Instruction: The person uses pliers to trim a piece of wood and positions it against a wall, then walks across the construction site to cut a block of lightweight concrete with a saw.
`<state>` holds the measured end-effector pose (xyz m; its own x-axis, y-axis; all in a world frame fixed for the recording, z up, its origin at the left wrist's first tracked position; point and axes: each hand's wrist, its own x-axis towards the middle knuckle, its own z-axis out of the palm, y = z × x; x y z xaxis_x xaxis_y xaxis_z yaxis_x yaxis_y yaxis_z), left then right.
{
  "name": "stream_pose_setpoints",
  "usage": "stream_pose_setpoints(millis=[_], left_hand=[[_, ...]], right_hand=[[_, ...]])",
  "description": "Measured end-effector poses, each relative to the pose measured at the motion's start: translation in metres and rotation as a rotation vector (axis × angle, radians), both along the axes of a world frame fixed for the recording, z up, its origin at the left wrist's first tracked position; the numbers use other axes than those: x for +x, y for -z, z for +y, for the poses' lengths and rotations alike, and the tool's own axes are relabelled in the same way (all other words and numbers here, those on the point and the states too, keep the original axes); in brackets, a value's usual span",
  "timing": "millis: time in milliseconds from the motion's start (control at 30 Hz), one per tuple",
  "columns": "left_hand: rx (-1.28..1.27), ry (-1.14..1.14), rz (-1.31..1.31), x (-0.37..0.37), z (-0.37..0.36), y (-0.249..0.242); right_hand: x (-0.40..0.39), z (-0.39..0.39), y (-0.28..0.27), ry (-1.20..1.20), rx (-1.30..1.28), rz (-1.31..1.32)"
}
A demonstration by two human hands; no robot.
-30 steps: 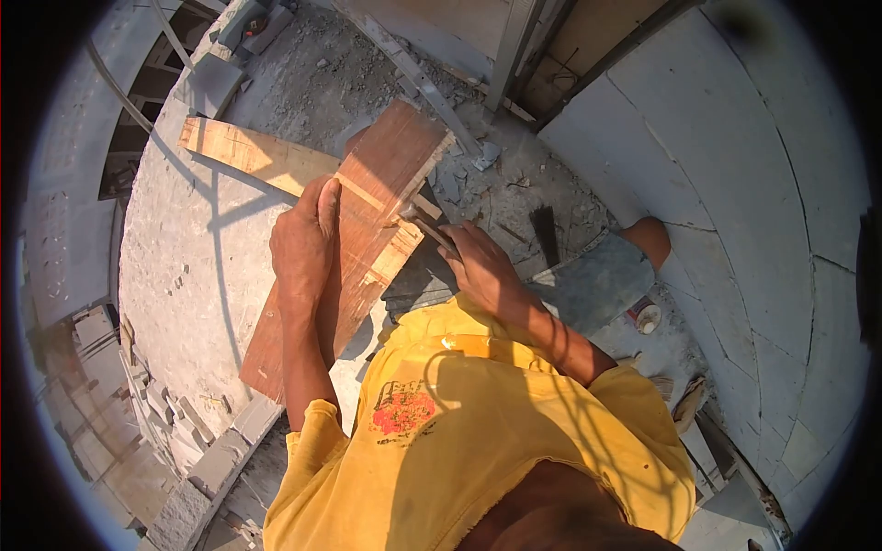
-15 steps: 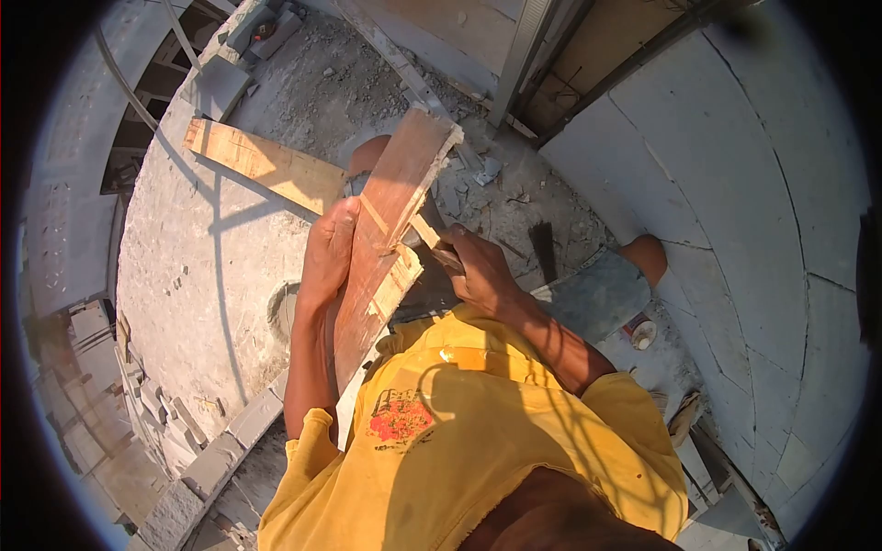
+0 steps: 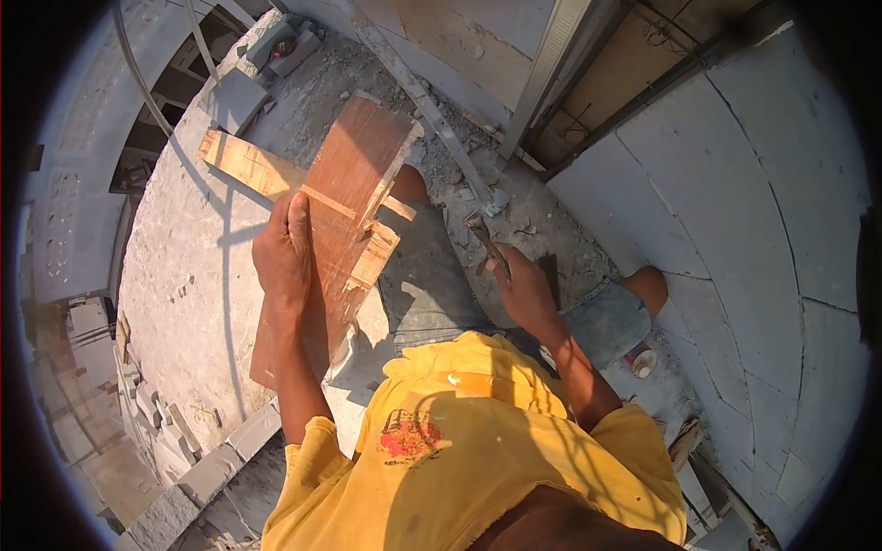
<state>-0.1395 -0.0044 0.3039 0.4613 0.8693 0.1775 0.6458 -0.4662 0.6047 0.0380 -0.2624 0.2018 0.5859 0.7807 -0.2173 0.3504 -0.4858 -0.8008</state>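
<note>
My left hand is closed on the left edge of a reddish-brown wooden board, thumb on its face. The board is tilted, its right edge ragged and splintered. A thin pale strip crosses its face, and a short pale wood piece sits at the broken edge. My right hand grips the handle of a small hammer, its metal head pointing up and away, apart from the board. Partly hidden behind the board, a pale plank lies across the concrete ledge.
The rough concrete ledge spreads out on the left, with grey blocks at its far end. Rubble and dust cover the floor. A block wall rises on the right beside a metal frame. A can lies near my right knee.
My right hand has drawn the hammer away from the board's broken edge, to the right. My left hand has shifted left and down with the board, turning its face more toward me.
</note>
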Motion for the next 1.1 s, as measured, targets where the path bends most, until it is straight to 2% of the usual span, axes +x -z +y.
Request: stream_pose_setpoints(millis=[33, 133, 200, 433, 533, 700, 833, 1100], left_hand=[[0.052, 0.018, 0.088, 0.001, -0.001, -0.003], [0.059, 0.113, 0.116, 0.01, -0.008, -0.006], [-0.003, 0.129, 0.183, 0.023, -0.023, -0.023], [-0.097, 0.131, 0.224, 0.036, -0.048, -0.037], [-0.058, 0.12, 0.338, 0.037, -0.052, -0.04], [-0.077, 0.092, 0.313, 0.033, -0.053, -0.039], [-0.042, 0.073, 0.221, 0.029, -0.05, -0.033], [-0.16, 0.078, 0.261, 0.025, -0.051, -0.033]], right_hand=[[0.0, 0.0, -0.004, -0.028, 0.024, 0.013], [-0.006, 0.002, -0.023, -0.094, 0.079, 0.049], [-0.009, 0.005, -0.035, -0.108, 0.107, 0.062], [-0.015, 0.006, -0.034, -0.153, 0.149, 0.057], [-0.014, 0.002, -0.034, -0.193, 0.176, 0.045], [-0.017, 0.001, -0.032, -0.179, 0.158, -0.052], [-0.016, -0.004, -0.029, -0.153, 0.139, -0.031], [-0.025, 0.002, -0.024, -0.224, 0.138, -0.06]])
